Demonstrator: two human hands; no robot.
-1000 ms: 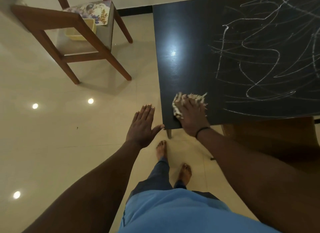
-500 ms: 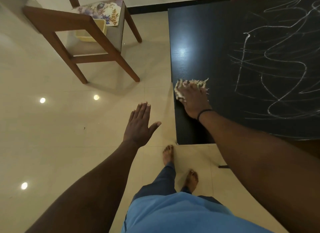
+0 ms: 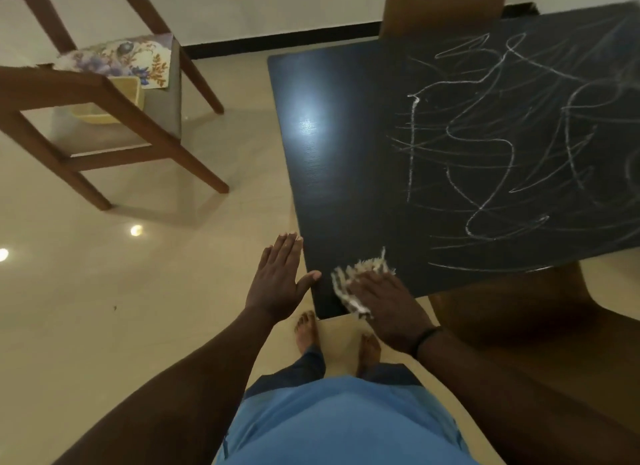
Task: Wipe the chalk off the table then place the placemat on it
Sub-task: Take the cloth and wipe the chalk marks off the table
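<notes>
Wiping step, early: chalk scribbles (image 3: 485, 146) cover most of table (image 3: 346, 174). Right hand (image 3: 388, 302) presses cloth (image 3: 353, 284) flat at near corner, fingers not clearly curled. Left hand (image 3: 277, 281) spread, empty, thumb at table edge. Placemat (image 3: 117, 59) on chair (image 3: 104, 118), well apart. Next: sweep cloth rightward thru marks.
</notes>
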